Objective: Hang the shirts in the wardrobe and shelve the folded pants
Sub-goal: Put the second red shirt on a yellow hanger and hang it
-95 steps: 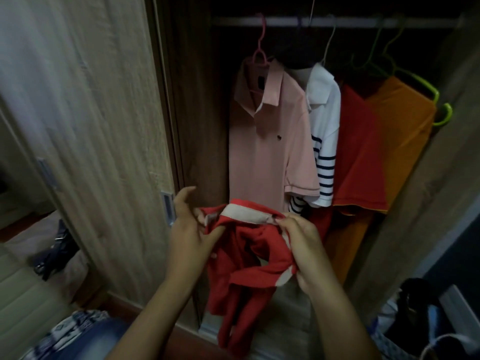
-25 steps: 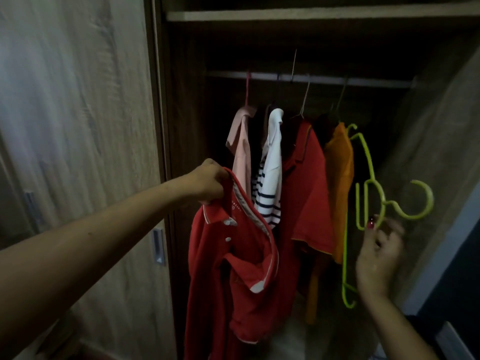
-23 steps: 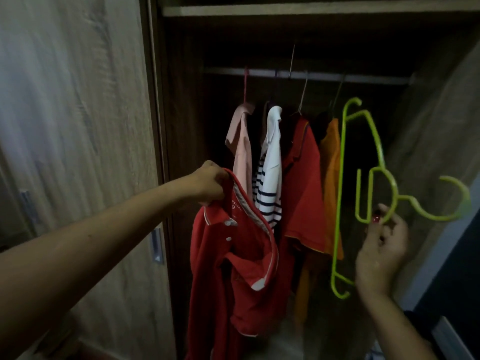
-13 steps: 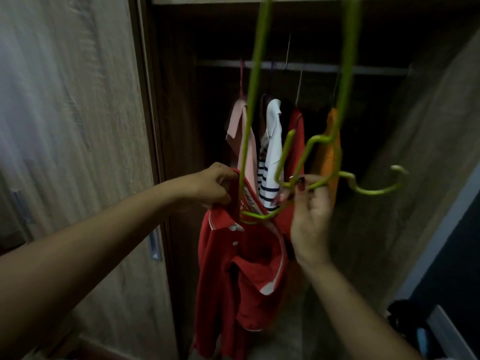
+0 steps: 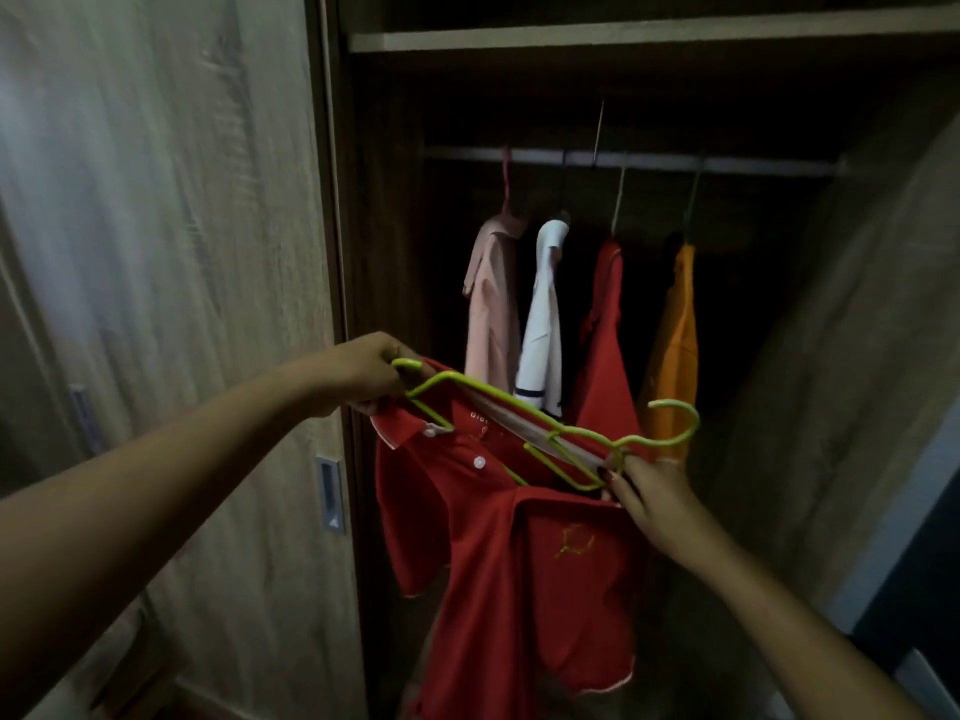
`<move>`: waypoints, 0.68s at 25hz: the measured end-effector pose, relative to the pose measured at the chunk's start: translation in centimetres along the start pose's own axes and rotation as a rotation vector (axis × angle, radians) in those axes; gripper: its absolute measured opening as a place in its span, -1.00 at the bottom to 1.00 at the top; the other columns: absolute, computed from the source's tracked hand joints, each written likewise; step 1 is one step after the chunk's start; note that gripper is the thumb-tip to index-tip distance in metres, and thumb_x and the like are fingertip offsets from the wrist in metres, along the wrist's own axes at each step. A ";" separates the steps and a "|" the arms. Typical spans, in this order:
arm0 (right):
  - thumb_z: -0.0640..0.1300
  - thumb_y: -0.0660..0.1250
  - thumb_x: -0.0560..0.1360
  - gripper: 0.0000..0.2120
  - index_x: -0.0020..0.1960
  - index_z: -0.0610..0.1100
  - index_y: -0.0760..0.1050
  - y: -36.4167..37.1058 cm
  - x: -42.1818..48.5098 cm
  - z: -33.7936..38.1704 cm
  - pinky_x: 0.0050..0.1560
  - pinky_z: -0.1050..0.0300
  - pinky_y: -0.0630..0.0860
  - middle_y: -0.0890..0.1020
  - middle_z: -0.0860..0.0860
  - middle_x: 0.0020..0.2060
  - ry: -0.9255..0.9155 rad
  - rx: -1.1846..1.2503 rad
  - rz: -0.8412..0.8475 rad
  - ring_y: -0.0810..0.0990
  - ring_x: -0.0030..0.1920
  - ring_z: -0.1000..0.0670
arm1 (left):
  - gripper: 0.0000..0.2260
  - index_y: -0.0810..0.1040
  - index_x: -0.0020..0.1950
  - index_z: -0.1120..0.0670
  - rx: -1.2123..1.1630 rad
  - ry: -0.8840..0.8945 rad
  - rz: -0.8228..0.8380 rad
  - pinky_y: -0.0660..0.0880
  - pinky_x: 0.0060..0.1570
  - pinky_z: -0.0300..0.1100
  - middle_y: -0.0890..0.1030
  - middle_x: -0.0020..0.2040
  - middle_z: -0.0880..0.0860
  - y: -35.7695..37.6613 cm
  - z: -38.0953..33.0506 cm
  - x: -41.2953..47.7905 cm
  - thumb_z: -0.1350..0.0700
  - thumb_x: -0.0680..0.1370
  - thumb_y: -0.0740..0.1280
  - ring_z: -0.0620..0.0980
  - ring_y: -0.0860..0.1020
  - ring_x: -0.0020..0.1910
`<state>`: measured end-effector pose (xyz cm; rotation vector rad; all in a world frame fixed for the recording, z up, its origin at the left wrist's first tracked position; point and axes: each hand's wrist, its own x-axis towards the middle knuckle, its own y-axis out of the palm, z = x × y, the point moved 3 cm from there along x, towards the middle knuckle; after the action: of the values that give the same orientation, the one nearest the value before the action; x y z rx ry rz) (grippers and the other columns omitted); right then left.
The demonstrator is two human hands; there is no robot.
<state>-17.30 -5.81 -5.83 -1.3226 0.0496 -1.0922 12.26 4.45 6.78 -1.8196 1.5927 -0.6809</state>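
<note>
A red polo shirt (image 5: pixel 519 558) with a white-edged collar hangs in front of the open wardrobe. My left hand (image 5: pixel 363 374) grips its collar at the left shoulder. My right hand (image 5: pixel 649 493) pinches a lime green hanger (image 5: pixel 524 413) near its hook. The hanger lies almost flat across the collar opening, its left end by my left hand, its hook pointing right. Behind, the rail (image 5: pixel 649 161) carries a pink shirt (image 5: pixel 491 309), a white striped shirt (image 5: pixel 543 324), a red shirt (image 5: pixel 608 340) and an orange shirt (image 5: pixel 672 345). No folded pants are in view.
The sliding wardrobe door (image 5: pixel 171 252) with a recessed handle (image 5: pixel 330 493) stands at the left. A shelf (image 5: pixel 623 36) runs above the rail. The wardrobe's right wall (image 5: pixel 852 330) is close beside the orange shirt. The rail shows bare length right of the orange shirt.
My right hand took the green hanger off the rail's right end, swung it left and lowered it across the red shirt's collar. My left hand kept hold of the collar.
</note>
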 end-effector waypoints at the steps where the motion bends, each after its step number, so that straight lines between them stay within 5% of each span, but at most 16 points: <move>1: -0.09 0.20 0.53 -0.85 -0.04 -0.12 0.52 -0.3 -0.2 -0.2 -0.13 -0.08 0.55 0.61 0.00 -0.25 0.011 -0.027 0.018 0.59 -0.22 -0.03 | -0.65 0.64 0.04 0.09 0.039 0.012 0.007 0.34 -0.57 -0.35 0.49 -0.35 0.10 0.2 0.0 0.1 0.41 0.50 0.16 -0.11 0.39 -0.50; 4: -0.19 0.24 0.53 -0.89 -0.06 -0.18 0.53 -1.1 -0.9 -1.0 -0.12 -0.09 0.53 0.62 -0.08 -0.23 0.042 -0.088 0.030 0.61 -0.19 -0.13 | -0.62 0.68 -0.01 0.01 0.124 0.091 0.053 0.36 -0.54 -0.35 0.59 -0.33 0.04 0.8 -0.9 0.0 0.40 0.49 0.18 -0.15 0.44 -0.49; 10: -0.20 0.23 0.52 -0.84 0.03 -0.11 0.55 -2.2 -1.1 0.9 -0.09 0.06 0.29 0.68 -0.09 -0.16 0.041 -0.245 0.030 0.64 -0.06 -0.16 | -0.61 0.65 0.14 0.06 0.194 0.250 -0.004 0.47 -0.33 -0.53 0.67 0.06 0.00 2.8 -3.5 0.1 0.40 0.46 0.22 -0.27 0.59 -0.20; 13: -0.15 0.27 0.53 -0.84 -0.16 0.04 0.56 -3.9 0.7 4.7 -0.11 0.05 0.36 0.68 0.02 -0.31 -0.043 -0.073 0.096 0.64 -0.19 -0.01 | -0.55 0.64 0.14 0.04 0.143 0.281 0.046 0.56 -0.29 -0.29 0.69 -0.02 0.04 4.1 -4.7 0.1 0.42 0.40 0.22 -0.07 0.62 -0.20; 15: -0.14 0.25 0.56 -0.84 -0.16 -0.05 0.57 -4.0 2.0 6.3 -0.17 0.13 0.33 0.64 0.00 -0.31 -0.097 -0.097 0.308 0.61 -0.21 0.02 | -0.57 0.64 0.16 0.08 0.092 0.293 0.117 0.57 -0.31 -0.26 0.68 -0.14 -0.01 4.9 -4.9 0.1 0.41 0.40 0.23 -0.17 0.62 -0.27; 17: -0.18 0.25 0.56 -0.82 -0.20 -0.12 0.52 -4.9 3.1 6.6 -0.27 0.13 0.38 0.58 -0.06 -0.36 -0.079 0.032 0.338 0.60 -0.30 -0.01 | -0.62 0.61 0.19 0.09 0.059 0.340 0.184 0.56 -0.27 -0.30 0.65 -0.15 -0.04 5.2 -4.7 0.1 0.35 0.42 0.29 -0.23 0.61 -0.26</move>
<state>-14.71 -2.24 1.76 -1.2726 0.1894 -0.7506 5.34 3.36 6.08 -1.5491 1.9081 -0.9788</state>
